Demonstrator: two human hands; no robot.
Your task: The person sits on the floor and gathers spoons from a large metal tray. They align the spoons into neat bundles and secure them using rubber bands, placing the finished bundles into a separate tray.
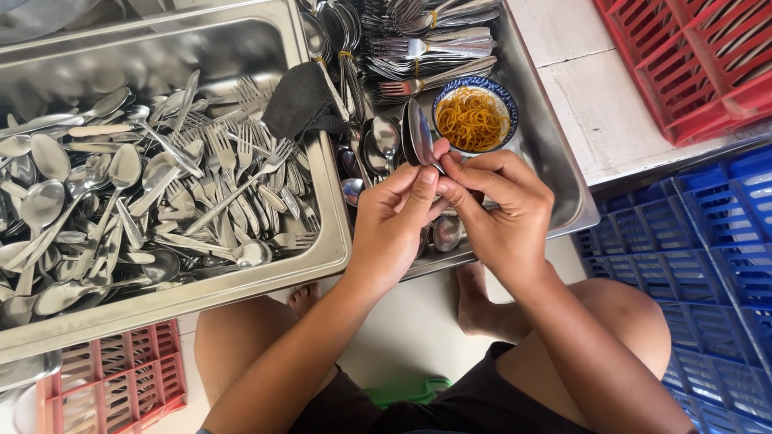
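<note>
A small stack of spoons [419, 133] is pinched closed by its handles between the left hand [392, 221] and right hand [500, 213], its long axis rising away from the grip, bowls uppermost, with a blue-rimmed bowl of orange rubber bands [474, 116] just beyond, nearer the right hand.

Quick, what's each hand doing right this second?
Left hand: closed, fingers pinched around the handles of a stack of spoons.
Right hand: closed, fingertips pinching the same spoon handles just below the bowls.
</note>
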